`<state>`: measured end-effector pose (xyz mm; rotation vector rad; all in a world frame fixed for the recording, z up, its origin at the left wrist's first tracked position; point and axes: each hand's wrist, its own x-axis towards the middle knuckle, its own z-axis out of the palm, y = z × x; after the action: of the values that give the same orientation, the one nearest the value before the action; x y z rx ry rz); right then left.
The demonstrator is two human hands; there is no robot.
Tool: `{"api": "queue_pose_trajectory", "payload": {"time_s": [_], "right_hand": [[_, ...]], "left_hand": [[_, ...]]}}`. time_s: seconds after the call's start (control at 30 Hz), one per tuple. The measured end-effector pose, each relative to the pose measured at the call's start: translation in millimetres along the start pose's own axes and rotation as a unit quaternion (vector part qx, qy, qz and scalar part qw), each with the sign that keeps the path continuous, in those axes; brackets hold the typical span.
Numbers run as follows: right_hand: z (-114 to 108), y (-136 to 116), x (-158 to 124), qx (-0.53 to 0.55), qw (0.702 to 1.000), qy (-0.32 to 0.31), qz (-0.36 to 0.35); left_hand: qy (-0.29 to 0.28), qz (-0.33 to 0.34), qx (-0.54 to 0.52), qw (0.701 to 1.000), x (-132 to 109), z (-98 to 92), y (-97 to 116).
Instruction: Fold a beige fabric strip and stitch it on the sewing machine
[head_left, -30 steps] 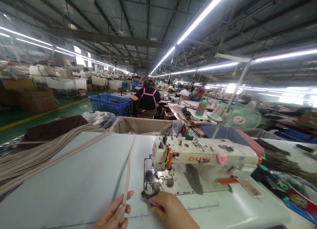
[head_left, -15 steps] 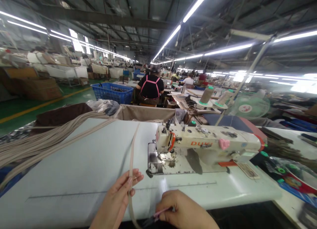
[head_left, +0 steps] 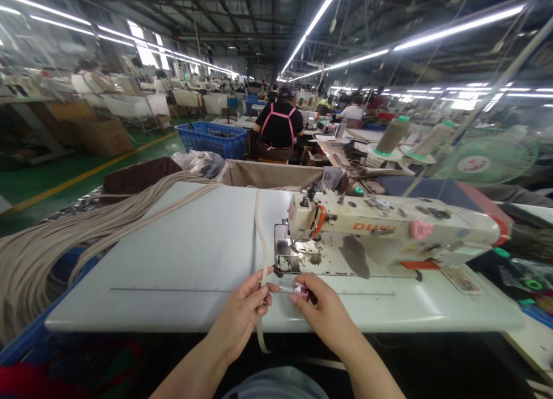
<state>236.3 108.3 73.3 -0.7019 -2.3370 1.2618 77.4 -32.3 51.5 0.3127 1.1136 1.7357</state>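
Observation:
A narrow beige strap (head_left: 262, 246) runs from the far side of the white table down into my left hand (head_left: 244, 312). The fingers pinch it, and its loose end hangs past the table's front edge. To the right, my right hand (head_left: 324, 312) is closed round small pink thread snips (head_left: 299, 289), largely covered by the fingers. A thin pale tip from the snips points left at the left fingertips, close to the strap. Whether it touches the strap or a thread I cannot tell. Just behind both hands stands the sewing machine (head_left: 389, 226), its needle area (head_left: 306, 246) nearest the strap.
A thick bundle of beige straps (head_left: 103, 232) drapes over the table's left side. The white table (head_left: 185, 249) bears a printed ruler line (head_left: 173, 290). Behind it are a fabric-lined bin (head_left: 276, 173), a blue basket (head_left: 211, 140) and a seated person (head_left: 280, 125). Thread cones (head_left: 392, 136) stand right.
My right hand has risen from the table's front edge and turned the snips leftward, near my left fingers. The left hand keeps its pinch on the strap. The view has shifted left and down.

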Motion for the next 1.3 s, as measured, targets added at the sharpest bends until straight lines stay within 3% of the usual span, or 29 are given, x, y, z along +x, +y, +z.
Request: {"api": "queue_pose_trajectory", "payload": {"time_s": [0.1, 0.27, 0.4, 0.73, 0.97, 1.1, 1.3], "right_hand": [[0, -5, -1, -0.007, 0.999, -0.02, -0.034], [5, 3, 6, -0.168, 0.979, 0.062, -0.095], [11, 5, 12, -0.233, 0.96, 0.061, -0.144], [13, 6, 17, -0.21, 0.959, 0.017, -0.19], [24, 16, 20, -0.274, 0.929, 0.07, -0.238], [22, 17, 19, -0.252, 0.935, 0.103, -0.228], [24, 4, 13, -0.154, 0.977, 0.053, -0.139]], "left_hand": [[-0.004, -0.001, -0.006, 1.0, -1, 1.4, 0], [0.003, -0.019, -0.019, 1.0, -3, 1.8, -1], [0.002, -0.031, -0.031, 0.999, -3, 3.8, 0], [-0.005, -0.038, -0.074, 0.997, 0, 0.2, -6], [-0.018, -0.046, -0.074, 0.996, -1, 0.9, -4], [-0.02, -0.043, -0.073, 0.996, -3, -1.8, -4], [-0.012, -0.064, -0.146, 0.987, -3, -4.4, -5]]}}
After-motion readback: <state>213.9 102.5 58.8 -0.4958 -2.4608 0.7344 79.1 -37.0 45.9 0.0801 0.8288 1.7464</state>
